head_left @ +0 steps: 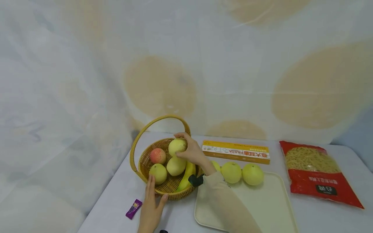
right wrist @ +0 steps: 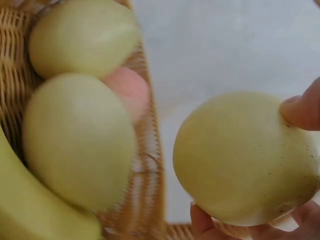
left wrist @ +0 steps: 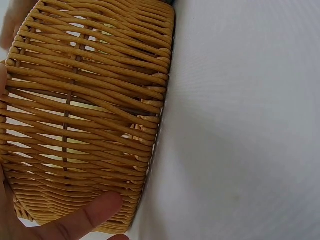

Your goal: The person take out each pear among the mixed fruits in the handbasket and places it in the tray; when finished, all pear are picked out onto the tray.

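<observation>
A wicker basket [head_left: 182, 195] with an arched handle stands on the table. My right hand [head_left: 190, 152] grips a yellow-green pear [head_left: 177, 147] over the basket's far right side. In the right wrist view, thumb and fingertips press round that pear [right wrist: 240, 155], which has small dark specks. My left hand [head_left: 151, 204] holds the basket's near left rim, fingers over it and thumb against the outer weave [left wrist: 90, 120]. Inside lie a pink-red peach [head_left: 158, 156], one pear [head_left: 158, 173] by the left fingertips, another pear [head_left: 176, 166] in the middle and a banana [head_left: 186, 178] along the right.
Right of the basket, a pale tray [head_left: 271, 204] has several pears [head_left: 253, 174] along its far edge, partly behind my right forearm. A pasta box [head_left: 236, 152] lies beyond it. A red pasta bag [head_left: 317, 174] lies far right. A purple packet [head_left: 134, 209] is left of my left hand.
</observation>
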A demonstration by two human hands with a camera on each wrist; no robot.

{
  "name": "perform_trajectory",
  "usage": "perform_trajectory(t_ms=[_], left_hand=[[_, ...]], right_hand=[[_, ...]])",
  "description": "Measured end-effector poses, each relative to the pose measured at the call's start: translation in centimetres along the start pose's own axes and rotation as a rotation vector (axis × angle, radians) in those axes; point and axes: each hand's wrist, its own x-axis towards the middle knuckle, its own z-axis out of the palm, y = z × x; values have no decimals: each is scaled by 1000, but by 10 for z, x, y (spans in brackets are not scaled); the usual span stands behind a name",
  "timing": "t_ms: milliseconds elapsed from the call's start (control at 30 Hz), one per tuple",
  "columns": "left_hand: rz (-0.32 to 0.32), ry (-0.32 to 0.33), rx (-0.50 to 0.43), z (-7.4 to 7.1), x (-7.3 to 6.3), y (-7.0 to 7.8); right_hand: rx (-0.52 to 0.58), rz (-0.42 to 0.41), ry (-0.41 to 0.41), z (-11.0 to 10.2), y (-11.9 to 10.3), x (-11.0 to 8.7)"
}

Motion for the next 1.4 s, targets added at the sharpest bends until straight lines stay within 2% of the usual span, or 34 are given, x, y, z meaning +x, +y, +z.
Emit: perform_trajectory(t_ms=[133,200,367,600,967,1167,1400], left_hand=[[11,-1,10,-1,0,-1],[13,-1,15,-2,1,-1],[2,-11,16,-4,2,0],[1,-18,0,-3,-1,0],[28,11,8,-1,1,1],[-5,-20,5,-3,1,3],[-31,-65,8,-6,-1,4]], right_hand=[[31,3,-1,-23,-6,-13],[29,2,18,-30,3,-17],[36,-25,87,-47,10,-33],[58,-69,156,-73,16,-66],[12,-51,368,-131,28,-119],[-73,-14,469,-161,35,-154],[-161,101,483,-182,42,-194]])
